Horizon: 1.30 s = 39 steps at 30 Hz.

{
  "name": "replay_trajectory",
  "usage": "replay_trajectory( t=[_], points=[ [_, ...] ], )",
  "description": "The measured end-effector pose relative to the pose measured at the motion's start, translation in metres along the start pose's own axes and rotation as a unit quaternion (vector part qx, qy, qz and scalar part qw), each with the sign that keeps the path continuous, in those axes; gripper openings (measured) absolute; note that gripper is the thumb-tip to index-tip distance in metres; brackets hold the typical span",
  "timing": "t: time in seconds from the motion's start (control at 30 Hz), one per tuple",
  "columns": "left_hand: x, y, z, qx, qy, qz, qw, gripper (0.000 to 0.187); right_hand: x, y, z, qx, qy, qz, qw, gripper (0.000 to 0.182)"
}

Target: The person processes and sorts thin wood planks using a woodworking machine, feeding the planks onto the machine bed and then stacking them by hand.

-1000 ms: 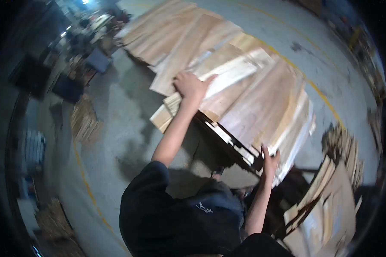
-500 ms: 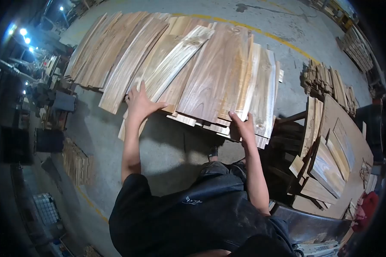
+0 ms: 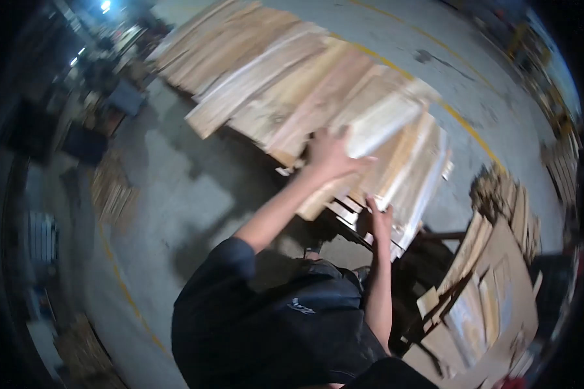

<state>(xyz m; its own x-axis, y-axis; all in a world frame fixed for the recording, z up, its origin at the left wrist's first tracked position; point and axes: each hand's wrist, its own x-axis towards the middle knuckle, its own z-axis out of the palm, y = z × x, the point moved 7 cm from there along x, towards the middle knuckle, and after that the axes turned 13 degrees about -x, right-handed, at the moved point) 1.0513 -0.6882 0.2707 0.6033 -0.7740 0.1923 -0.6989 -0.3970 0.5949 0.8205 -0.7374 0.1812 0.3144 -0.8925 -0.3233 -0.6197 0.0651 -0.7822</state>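
A pale wooden board [image 3: 386, 126] lies slanted across a row of wooden planks [image 3: 279, 71], its near end sticking out past their front ends. My left hand [image 3: 329, 157] is across this board, thumb to the right and fingers on the far side, gripping it; motion blurs the fingertips. At the front ends of the right-hand planks [image 3: 405, 178], my right hand [image 3: 381, 223] has its thumb up against a plank end, with the other fingers partly hidden. It grips the plank there.
At lower right, a brown panel [image 3: 516, 285] carries loose board pieces [image 3: 467, 318]. Bundled wood strips [image 3: 499, 194] stand behind it. A stack of boards [image 3: 112, 191] rests on the floor at left. A yellow line [image 3: 467, 129] crosses the floor beyond the planks.
My left hand and the pale board have moved right across the planks, closer to my right hand. The right hand remains at the plank ends. The whole view has turned and is blurred.
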Motion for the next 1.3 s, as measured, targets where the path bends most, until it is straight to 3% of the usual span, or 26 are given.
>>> replay_trajectory(
  t=[0.03, 0.07, 0.13, 0.2, 0.23, 0.27, 0.33, 0.4, 0.47, 0.6, 0.67, 0.7, 0.8, 0.87, 1.03, 1.1, 1.13, 1.17, 1.23, 1.3],
  points=[
    [0.001, 0.012, 0.003, 0.032, -0.065, 0.011, 0.997, 0.114, 0.013, 0.014, 0.005, -0.031, 0.000, -0.014, 0.999, 0.086],
    [0.004, 0.014, 0.014, 0.041, -0.030, 0.056, 0.997, 0.116, 0.012, 0.016, 0.003, -0.031, -0.010, -0.003, 0.999, 0.088],
    [0.011, 0.012, 0.017, 0.023, -0.089, 0.066, 0.994, 0.118, 0.009, 0.012, 0.004, 0.007, -0.031, 0.003, 0.999, 0.089],
    [0.012, 0.009, 0.021, 0.015, -0.087, 0.068, 0.994, 0.116, 0.015, 0.024, 0.007, 0.027, -0.055, 0.023, 0.998, 0.096],
    [0.012, 0.008, 0.023, 0.018, -0.078, 0.070, 0.994, 0.114, 0.001, 0.014, 0.003, 0.026, -0.070, 0.089, 0.993, 0.106],
    [0.011, 0.009, 0.023, 0.017, -0.072, 0.062, 0.995, 0.113, 0.008, 0.017, 0.006, 0.035, -0.082, 0.074, 0.993, 0.113],
    [0.010, 0.010, 0.024, 0.019, -0.064, 0.056, 0.996, 0.112, 0.001, 0.010, 0.005, 0.057, -0.129, 0.089, 0.986, 0.112],
    [0.010, 0.012, 0.024, 0.019, -0.060, 0.054, 0.997, 0.113, -0.006, -0.001, 0.007, 0.032, -0.118, 0.085, 0.989, 0.109],
    [0.009, 0.013, 0.023, 0.017, -0.053, 0.047, 0.997, 0.114, 0.014, 0.015, 0.015, 0.065, -0.067, 0.002, 0.996, 0.102],
    [0.008, 0.002, 0.018, -0.052, -0.091, 0.039, 0.994, 0.121, 0.005, 0.012, 0.012, 0.067, -0.075, 0.029, 0.994, 0.094],
    [0.006, -0.003, 0.019, -0.203, -0.159, 0.035, 0.966, 0.103, -0.001, 0.013, 0.012, 0.086, -0.095, 0.041, 0.991, 0.089],
    [0.001, -0.004, 0.019, -0.216, -0.187, 0.036, 0.958, 0.094, -0.004, 0.014, 0.011, 0.087, -0.090, 0.054, 0.991, 0.089],
    [-0.013, -0.011, 0.019, -0.268, -0.186, 0.043, 0.944, 0.088, -0.007, 0.016, 0.007, 0.087, -0.098, 0.076, 0.989, 0.090],
    [-0.027, -0.013, 0.013, -0.296, -0.194, 0.054, 0.934, 0.084, -0.015, 0.020, 0.008, 0.046, -0.147, 0.101, 0.983, 0.122],
    [-0.072, -0.012, -0.027, -0.318, -0.202, 0.103, 0.921, 0.081, -0.065, 0.023, 0.004, 0.144, -0.156, 0.097, 0.972, 0.091],
    [-0.080, -0.025, -0.035, -0.339, -0.128, 0.092, 0.927, 0.070, -0.078, 0.033, -0.004, 0.117, -0.143, 0.102, 0.977, 0.085],
    [-0.084, -0.028, -0.050, -0.284, -0.053, 0.133, 0.948, 0.068, -0.086, 0.026, -0.011, 0.082, -0.144, 0.118, 0.979, 0.083],
    [-0.089, -0.030, -0.067, -0.223, -0.007, 0.092, 0.970, 0.059, -0.084, 0.034, -0.011, 0.076, -0.146, 0.100, 0.981, 0.082],
    [-0.093, -0.052, -0.078, -0.272, 0.075, 0.029, 0.959, 0.046, -0.086, 0.045, -0.014, 0.076, -0.131, 0.080, 0.985, 0.082],
    [-0.101, -0.061, -0.080, -0.225, 0.091, -0.009, 0.970, 0.035, -0.076, 0.062, -0.004, 0.092, -0.121, 0.047, 0.987, 0.079]
  ],
)
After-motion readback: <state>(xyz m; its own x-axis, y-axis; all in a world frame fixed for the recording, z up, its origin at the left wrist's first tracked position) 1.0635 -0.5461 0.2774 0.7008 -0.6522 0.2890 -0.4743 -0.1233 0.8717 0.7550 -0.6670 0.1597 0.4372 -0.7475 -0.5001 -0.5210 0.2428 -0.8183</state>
